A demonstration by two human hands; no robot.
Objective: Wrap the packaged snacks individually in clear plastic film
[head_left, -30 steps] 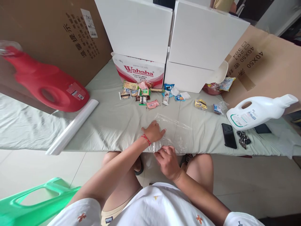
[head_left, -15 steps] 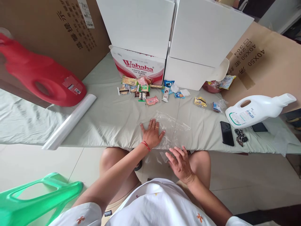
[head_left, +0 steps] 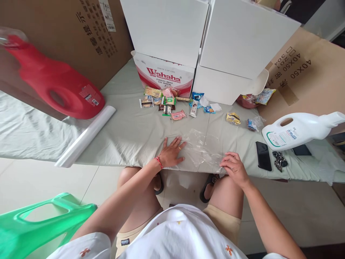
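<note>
A clear sheet of plastic wrap (head_left: pixel 203 147) lies crumpled on the pale cloth of the table (head_left: pixel 129 136), at its near edge. My left hand (head_left: pixel 171 152) rests flat on the cloth with fingers spread, pressing the sheet's left side. My right hand (head_left: pixel 234 167) sits at the sheet's near right corner, fingers curled and pinching the film's edge. Beyond the sheet lies a cluster of small wrapped snacks (head_left: pixel 168 104).
A roll of plastic wrap (head_left: pixel 86 136) and a red jug (head_left: pixel 56 86) lie to the left. A white jug (head_left: pixel 299 130), a black phone (head_left: pixel 263 155) and keys (head_left: pixel 279 160) lie right. White boxes (head_left: pixel 210 39) and a Wahaha carton (head_left: pixel 164 75) stand behind. A green stool (head_left: pixel 40 223) is near left.
My right hand has moved from below the sheet's middle out to its near right corner and taken hold of the edge. My left hand flattened and stayed on the left side.
</note>
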